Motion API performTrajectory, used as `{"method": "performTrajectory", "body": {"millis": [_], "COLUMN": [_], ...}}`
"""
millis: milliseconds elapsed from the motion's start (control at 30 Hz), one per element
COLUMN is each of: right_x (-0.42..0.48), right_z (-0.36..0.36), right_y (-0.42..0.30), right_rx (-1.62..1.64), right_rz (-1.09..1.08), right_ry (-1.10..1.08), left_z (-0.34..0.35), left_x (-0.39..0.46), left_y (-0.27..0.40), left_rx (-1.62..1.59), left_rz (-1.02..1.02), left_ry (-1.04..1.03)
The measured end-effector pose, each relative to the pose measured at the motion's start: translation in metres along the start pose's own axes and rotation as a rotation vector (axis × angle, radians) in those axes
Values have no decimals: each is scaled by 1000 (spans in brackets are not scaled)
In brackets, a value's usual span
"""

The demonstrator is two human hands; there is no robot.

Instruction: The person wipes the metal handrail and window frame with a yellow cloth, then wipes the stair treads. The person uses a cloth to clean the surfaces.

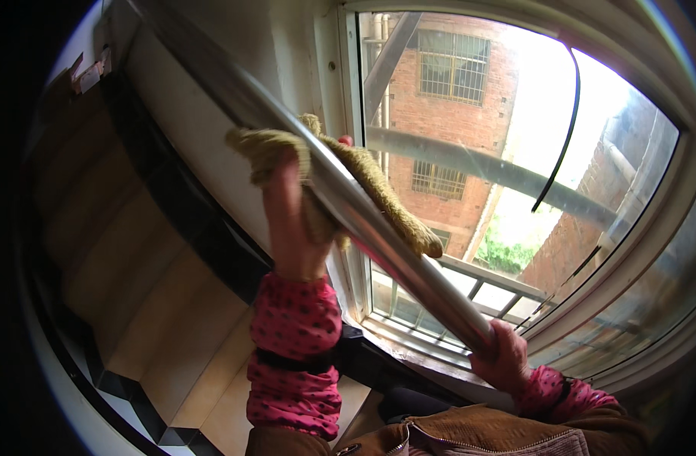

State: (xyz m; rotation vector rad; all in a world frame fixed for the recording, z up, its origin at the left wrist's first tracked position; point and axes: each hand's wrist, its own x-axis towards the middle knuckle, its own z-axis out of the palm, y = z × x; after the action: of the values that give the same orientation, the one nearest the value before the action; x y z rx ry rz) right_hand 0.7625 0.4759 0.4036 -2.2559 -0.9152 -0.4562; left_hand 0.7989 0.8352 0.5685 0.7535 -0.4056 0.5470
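A shiny round metal rail (408, 259) slants across the view from upper left to lower right. My left hand (288, 214), slightly blurred, holds a fuzzy yellow-green cloth (382, 185) against it. The cloth drapes over both sides of the rail, and a fingertip shows beyond it. Lower down, my right hand (504, 356) is wrapped around the rail; the rail's continuation past that hand is hidden. Both forearms wear pink dotted sleeve covers.
Tiled steps (171, 319) with black edging lie below on the left. A white-framed glass window (439, 165) stands on the right, with a brick building outside. A dangling black cable (570, 125) shows at the window. A small box-like object (90, 77) is at upper left.
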Motion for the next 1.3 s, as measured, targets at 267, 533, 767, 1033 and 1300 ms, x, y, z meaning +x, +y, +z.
{"method": "performTrajectory", "body": {"millis": [267,533,767,1033,1300], "right_x": [7,15,41,123,176], "right_z": [-12,-24,-50,-92,-74], "right_y": [-8,-9,-18,-53,-143], "right_rx": [95,196,201,292,1291], "right_rz": [80,230,304,36,305], "right_ry": [-96,-303,-517,-323,-506], "left_z": [5,20,23,7,106], "left_x": [0,-5,-2,-39,-5], "left_y": [16,32,35,96,78], "left_rx": [-59,60,12,1002,1327], "left_rz": [-201,-246,-293,-273,62], "left_ry": [223,217,264,-145,-1037]}}
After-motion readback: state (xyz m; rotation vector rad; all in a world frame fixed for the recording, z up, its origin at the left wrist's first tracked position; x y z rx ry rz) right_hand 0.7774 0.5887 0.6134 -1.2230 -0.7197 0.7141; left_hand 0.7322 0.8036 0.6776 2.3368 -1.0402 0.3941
